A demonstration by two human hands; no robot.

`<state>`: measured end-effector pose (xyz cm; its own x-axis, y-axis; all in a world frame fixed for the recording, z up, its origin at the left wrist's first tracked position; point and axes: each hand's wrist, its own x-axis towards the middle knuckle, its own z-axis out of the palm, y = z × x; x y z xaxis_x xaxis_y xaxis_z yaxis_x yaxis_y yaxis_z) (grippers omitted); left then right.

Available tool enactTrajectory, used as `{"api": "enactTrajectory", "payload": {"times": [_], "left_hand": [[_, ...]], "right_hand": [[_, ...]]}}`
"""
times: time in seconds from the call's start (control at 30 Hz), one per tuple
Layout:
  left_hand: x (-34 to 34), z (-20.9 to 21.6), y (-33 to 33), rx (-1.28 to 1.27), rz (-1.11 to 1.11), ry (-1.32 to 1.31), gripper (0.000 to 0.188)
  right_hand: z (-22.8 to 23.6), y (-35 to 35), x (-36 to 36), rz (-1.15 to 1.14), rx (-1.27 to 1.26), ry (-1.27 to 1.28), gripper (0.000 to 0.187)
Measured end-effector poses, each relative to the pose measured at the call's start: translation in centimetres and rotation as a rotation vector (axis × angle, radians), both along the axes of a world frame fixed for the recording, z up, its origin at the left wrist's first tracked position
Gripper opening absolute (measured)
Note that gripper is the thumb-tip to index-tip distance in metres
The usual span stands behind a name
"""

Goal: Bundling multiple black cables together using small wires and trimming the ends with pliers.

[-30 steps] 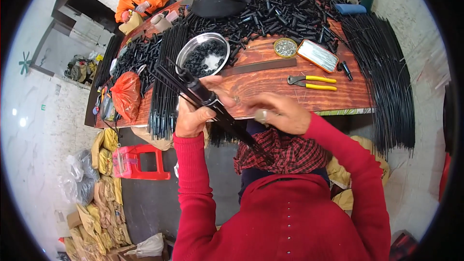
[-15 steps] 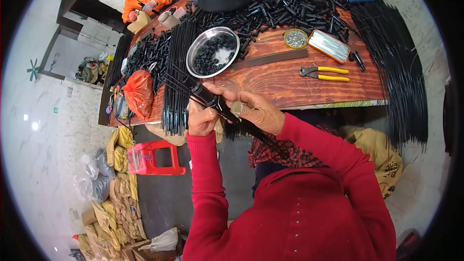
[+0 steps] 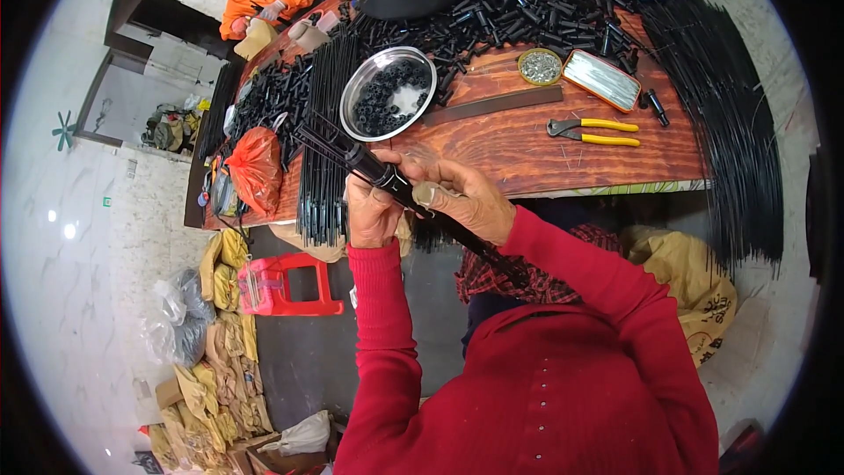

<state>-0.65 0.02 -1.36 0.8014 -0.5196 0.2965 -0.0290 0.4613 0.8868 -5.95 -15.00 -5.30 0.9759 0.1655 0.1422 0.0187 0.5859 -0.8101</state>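
the black rod bundle (image 3: pixel 400 187) slants through both hands, the fingers of the left hand (image 3: pixel 373 213) and right hand (image 3: pixel 472 202) clamped on it. it looks light, stiff and slick, its thin rods bendable; the thicker collar (image 3: pixel 362 159) should grip best. beyond the fingers, a metal bowl (image 3: pixel 406 102) sits on the worktop (image 3: pixel 492 148).

A tube (image 3: pixel 391 183) is in front of the bowl (image 3: pixel 407 100). On the table (image 3: pixel 488 151), pliers (image 3: pixel 607 125) lie right of the bowl, a tin (image 3: pixel 602 81) behind them.
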Motion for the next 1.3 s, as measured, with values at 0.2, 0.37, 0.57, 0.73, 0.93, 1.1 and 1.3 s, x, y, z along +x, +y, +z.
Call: {"api": "enactTrajectory", "payload": {"times": [0.2, 0.37, 0.57, 0.73, 0.93, 1.1, 1.3], "left_hand": [[0.0, -0.2, 0.0, -0.031, 0.004, 0.021, 0.054], [-0.3, 0.7, -0.1, -0.036, -0.025, 0.000, 0.054], [-0.1, 0.2, 0.3, -0.035, -0.014, 0.025, 0.058], [-0.1, 0.0, 0.3, -0.037, 0.036, 0.060, 0.056], [-0.3, 0.2, -0.6, -0.083, -0.021, 0.001, 0.051], [0.1, -0.1, -0.2, -0.093, -0.080, 0.014, 0.050], [0.4, 0.0, -0.3, -0.077, -0.043, -0.037, 0.052]], "right_hand": [[0.4, -0.6, 0.1, 0.047, -0.027, 0.029, 0.034], [1.0, -0.8, 0.2, 0.071, -0.014, 0.039, 0.024], [1.7, -0.2, -0.6, -0.297, -0.081, -0.059, 0.031], [4.3, -0.7, -1.6, -0.672, -0.526, -0.424, 0.022], [4.8, -0.8, -2.2, -0.590, -0.535, -0.332, 0.023], [4.8, -0.5, -2.1, -0.596, -0.505, -0.352, 0.023], [4.7, -0.7, -1.7, -0.566, -0.493, -0.346, 0.020]]}}
